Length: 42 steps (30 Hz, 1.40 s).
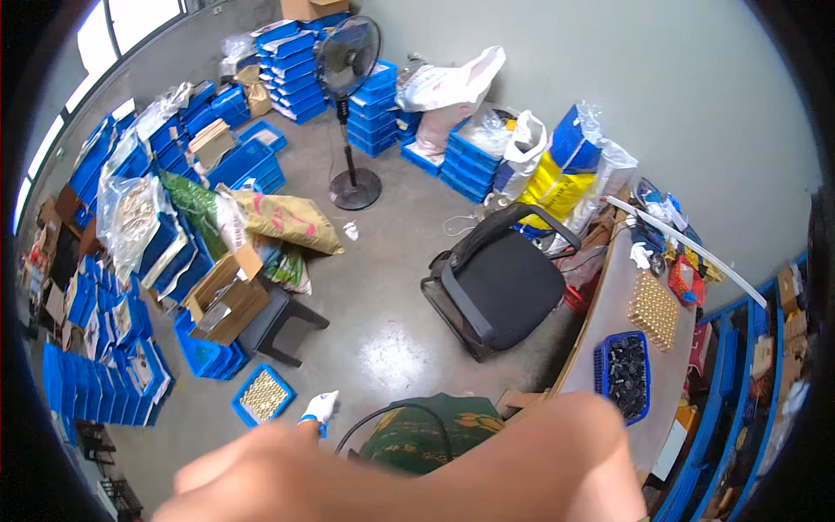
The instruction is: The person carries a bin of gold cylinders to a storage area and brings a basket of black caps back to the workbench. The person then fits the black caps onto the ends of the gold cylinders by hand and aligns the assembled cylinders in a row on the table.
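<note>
A white-gloved hand with a blue cuff [322, 407], which I take as my left hand, hangs low left of my green patterned clothing [426, 435]. Its fingers look loosely stretched, and nothing shows in them. Nearest to it, on the floor, is a shallow blue tray [240, 403] filled with small gold-coloured pieces. Blurred bare skin of a raised arm [417, 487], very close up, spans the lower edge and hides what lies below. My right hand does not show.
At right, a table [584, 357] bears a blue basket [598, 370] of dark pieces and a block of gold-coloured pieces [652, 311]. A black chair [504, 287], fan [348, 113] and dark stool [283, 326] stand on the floor. Blue trays [291, 74] and sacks [287, 222] line the walls.
</note>
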Each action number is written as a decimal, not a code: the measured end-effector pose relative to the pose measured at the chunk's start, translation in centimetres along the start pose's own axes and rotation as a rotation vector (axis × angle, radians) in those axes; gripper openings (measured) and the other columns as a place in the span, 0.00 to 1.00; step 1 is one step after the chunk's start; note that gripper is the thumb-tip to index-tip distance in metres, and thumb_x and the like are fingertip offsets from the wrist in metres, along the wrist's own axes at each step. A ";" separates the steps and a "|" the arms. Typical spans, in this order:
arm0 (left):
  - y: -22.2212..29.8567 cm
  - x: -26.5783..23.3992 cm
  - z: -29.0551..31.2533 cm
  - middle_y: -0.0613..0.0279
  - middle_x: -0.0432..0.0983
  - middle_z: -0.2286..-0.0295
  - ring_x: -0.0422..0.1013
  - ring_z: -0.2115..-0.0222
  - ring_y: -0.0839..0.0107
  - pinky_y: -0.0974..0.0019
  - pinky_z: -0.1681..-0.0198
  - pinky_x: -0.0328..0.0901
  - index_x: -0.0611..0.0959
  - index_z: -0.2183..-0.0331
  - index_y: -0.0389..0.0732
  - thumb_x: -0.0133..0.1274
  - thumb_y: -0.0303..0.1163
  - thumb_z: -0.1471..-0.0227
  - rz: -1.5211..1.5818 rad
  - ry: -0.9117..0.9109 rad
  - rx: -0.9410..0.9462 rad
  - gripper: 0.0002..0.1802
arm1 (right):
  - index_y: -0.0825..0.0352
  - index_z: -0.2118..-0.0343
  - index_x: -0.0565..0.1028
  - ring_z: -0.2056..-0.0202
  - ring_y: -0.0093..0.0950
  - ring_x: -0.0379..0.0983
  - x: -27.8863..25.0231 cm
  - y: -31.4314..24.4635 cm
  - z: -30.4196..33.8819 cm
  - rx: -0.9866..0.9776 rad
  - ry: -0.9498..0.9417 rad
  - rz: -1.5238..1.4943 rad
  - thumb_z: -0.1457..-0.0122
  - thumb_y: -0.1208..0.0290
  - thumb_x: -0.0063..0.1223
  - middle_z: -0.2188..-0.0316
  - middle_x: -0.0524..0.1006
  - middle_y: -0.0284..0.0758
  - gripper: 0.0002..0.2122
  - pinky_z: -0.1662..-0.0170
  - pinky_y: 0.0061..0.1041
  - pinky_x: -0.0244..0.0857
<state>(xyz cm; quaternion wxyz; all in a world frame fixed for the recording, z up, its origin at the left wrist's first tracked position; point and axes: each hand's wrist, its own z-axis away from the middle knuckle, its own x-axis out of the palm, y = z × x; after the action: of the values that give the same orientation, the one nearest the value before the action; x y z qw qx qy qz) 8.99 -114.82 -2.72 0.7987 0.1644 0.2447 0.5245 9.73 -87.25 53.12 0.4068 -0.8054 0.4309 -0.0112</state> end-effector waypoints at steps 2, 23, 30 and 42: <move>1.6 0.1 0.9 0.53 0.77 0.58 0.74 0.59 0.60 0.58 0.58 0.68 0.77 0.53 0.37 0.45 0.50 0.42 0.013 -0.041 -0.030 0.27 | 0.63 0.81 0.73 0.79 0.41 0.72 2.4 0.5 -2.4 -0.142 0.010 -0.074 0.44 0.48 0.48 0.85 0.73 0.38 0.21 0.77 0.36 0.63; 3.4 -2.7 -2.7 0.45 0.62 0.44 0.58 0.42 0.54 0.62 0.39 0.52 0.69 0.45 0.33 0.42 0.60 0.48 -0.660 -0.005 -0.113 0.42 | 0.72 0.65 0.76 0.70 0.43 0.75 16.0 2.4 55.4 1.766 0.659 0.084 0.41 0.60 0.50 0.70 0.78 0.49 0.16 0.66 0.37 0.68; 18.9 9.4 -1.5 0.44 0.70 0.50 0.66 0.48 0.50 0.58 0.45 0.60 0.74 0.50 0.34 0.42 0.58 0.49 -0.857 -0.043 0.221 0.38 | 0.71 0.72 0.78 0.73 0.45 0.74 13.8 3.8 56.2 1.783 1.091 0.028 0.44 0.50 0.52 0.75 0.78 0.48 0.22 0.70 0.39 0.66; 28.1 30.2 1.6 0.49 0.74 0.54 0.69 0.52 0.51 0.56 0.48 0.62 0.78 0.52 0.43 0.42 0.54 0.45 -1.070 -0.303 0.481 0.29 | 0.71 0.73 0.78 0.73 0.45 0.74 9.3 -1.8 65.8 1.852 1.311 0.037 0.45 0.49 0.52 0.76 0.78 0.48 0.23 0.70 0.40 0.66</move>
<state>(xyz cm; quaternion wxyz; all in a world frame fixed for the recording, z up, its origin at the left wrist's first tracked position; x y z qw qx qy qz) -1.39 -75.99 6.61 0.9180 0.2673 0.2887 -0.0492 41.02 -50.80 7.22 0.5423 -0.0271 0.3988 -0.7390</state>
